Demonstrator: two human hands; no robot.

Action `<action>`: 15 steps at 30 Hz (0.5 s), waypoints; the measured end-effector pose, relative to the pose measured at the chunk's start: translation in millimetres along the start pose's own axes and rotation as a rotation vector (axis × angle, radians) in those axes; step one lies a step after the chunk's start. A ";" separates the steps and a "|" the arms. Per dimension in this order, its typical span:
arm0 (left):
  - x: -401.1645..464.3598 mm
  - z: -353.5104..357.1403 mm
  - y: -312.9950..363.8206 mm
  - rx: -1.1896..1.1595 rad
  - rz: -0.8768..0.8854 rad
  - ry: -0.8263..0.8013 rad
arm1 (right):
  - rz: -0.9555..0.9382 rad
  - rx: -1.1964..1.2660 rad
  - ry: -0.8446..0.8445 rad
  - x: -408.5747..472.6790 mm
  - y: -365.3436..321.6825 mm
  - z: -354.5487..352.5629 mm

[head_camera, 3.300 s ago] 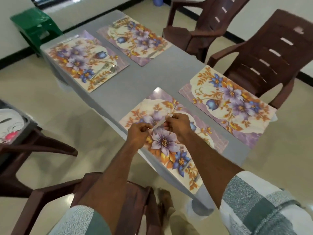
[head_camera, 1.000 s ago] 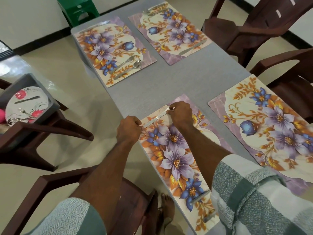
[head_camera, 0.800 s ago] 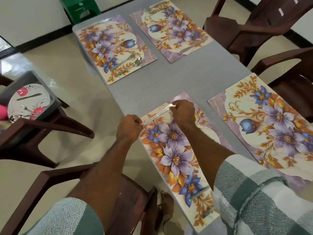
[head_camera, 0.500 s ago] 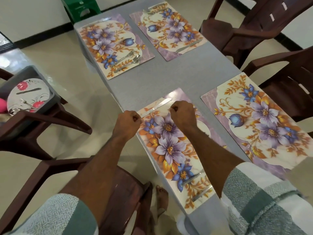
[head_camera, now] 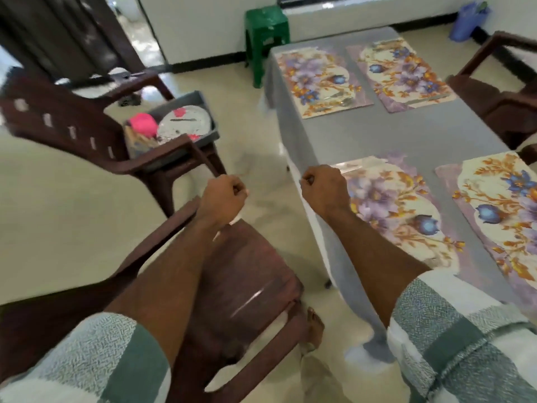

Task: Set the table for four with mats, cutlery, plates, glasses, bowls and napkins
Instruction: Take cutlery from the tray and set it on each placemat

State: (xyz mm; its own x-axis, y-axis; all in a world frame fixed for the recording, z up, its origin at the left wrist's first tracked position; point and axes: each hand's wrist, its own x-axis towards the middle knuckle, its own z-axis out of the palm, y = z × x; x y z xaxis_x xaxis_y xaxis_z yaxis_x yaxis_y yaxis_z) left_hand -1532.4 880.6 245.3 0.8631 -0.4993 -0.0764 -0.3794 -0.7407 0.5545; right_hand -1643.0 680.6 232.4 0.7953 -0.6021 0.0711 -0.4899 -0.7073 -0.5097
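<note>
Two hands: both off the near mat (head_camera: 386,210) now; half a second ago they hovered over its far end, just clear of the knife they had laid there.
Left hand (head_camera: 222,199): out over the floor left of the surface (head_camera: 406,135), above the near chair's (head_camera: 238,274) arm; fingers curled in a fist. Something pale shows below the wrist; cannot tell whether it is held.
Right hand (head_camera: 324,191): at the surface's left edge, over the near mat's corner; fingers curled tight, nothing seen in them.
Knife (head_camera: 361,167): lies released along the near mat's far end, a pale blurred strip just beyond the right hand.
View: swung left since then, toward the tray (head_camera: 203,112) on the second chair (head_camera: 87,135), well left of the surface.
Tray contents: plate (head_camera: 184,125) with red print, a pink thing (head_camera: 142,125) beside it; rest too blurred to name.
Mats: four on the surface. The far-left mat (head_camera: 319,80) carries cutlery on its near edge; the far-right mat (head_camera: 404,74) a strip of metal likewise. The near-right mat (head_camera: 499,210) shows none.
Meaning: knife step for this place looks done; the turn reads as a trip back to the tray for the next item.
Remaining: plates, glasses, bowls, napkins not yet on the surface; early in the task.
</note>
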 end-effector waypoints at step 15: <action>-320.6 -215.0 -286.5 -0.028 -0.203 0.194 | -0.350 0.041 -0.145 -276.7 -344.5 108.5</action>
State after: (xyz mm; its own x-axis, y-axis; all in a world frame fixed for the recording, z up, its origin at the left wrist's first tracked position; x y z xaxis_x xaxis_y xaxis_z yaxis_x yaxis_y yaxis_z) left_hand -1628.7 1349.6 289.0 0.9692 -0.2445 -0.0293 -0.1854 -0.8026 0.5669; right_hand -1655.5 1131.1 295.3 0.9557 -0.2656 0.1267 -0.1669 -0.8438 -0.5101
